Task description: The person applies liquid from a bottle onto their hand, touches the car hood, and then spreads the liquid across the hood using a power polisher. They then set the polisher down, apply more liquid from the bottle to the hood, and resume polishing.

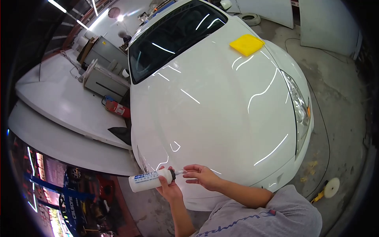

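Observation:
My left hand (170, 189) is wrapped around a white squeeze bottle (148, 181) with dark blue lettering, a black collar and a narrow pale nozzle. The bottle is tipped onto its side, its nozzle pointing right. At the nozzle's tip, the fingers of my right hand (201, 176) are pinched together. Both hands are above the front edge of a white car hood (205, 106). A folded yellow cloth (247, 45) lies on the hood's far right side, out of reach of either hand.
On the floor at right lies a yellow polisher with a white pad (331, 187), its black cable (324, 130) running along the car. A red fire extinguisher (117, 109) and grey cabinets (106, 81) stand at left. A tire (249, 19) lies behind the car's right side.

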Demonstrator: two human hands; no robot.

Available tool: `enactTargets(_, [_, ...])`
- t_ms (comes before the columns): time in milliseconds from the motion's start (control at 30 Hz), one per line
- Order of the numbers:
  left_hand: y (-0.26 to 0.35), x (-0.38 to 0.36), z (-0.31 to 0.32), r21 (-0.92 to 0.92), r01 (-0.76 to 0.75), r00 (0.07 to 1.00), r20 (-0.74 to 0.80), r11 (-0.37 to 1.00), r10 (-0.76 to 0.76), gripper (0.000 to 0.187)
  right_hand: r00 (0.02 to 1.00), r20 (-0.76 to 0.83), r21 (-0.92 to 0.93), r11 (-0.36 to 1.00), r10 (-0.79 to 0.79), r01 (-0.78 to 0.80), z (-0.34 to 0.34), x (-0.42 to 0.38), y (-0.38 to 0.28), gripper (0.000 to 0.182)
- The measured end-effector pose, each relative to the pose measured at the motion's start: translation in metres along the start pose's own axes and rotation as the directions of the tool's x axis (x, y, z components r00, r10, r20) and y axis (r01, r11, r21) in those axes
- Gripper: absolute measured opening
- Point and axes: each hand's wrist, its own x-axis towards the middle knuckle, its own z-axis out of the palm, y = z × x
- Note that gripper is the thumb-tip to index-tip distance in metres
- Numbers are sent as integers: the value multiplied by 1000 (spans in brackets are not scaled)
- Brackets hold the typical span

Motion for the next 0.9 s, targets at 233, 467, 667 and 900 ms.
enactTargets(233, [3, -23, 8, 3, -19, 999, -32, 1000, 19, 53, 999, 53, 77, 997, -13, 8, -8, -26, -9, 48])
enactTargets(467, [3, -32, 10, 5, 9, 997, -81, 1000, -9, 49, 999, 31, 189, 981, 45, -50, -12, -40, -7, 49])
enactTargets(667, [-6, -29, 5, -116, 75, 967, -235, 990, -101, 50, 995, -13, 403, 911, 101, -87, -13, -44, -28, 57])
enactTargets(900, [-46, -16, -75, -415, 219, 845, -372, 883, -384, 50, 986, -97, 170, 974, -136, 151, -72, 18, -60, 55])
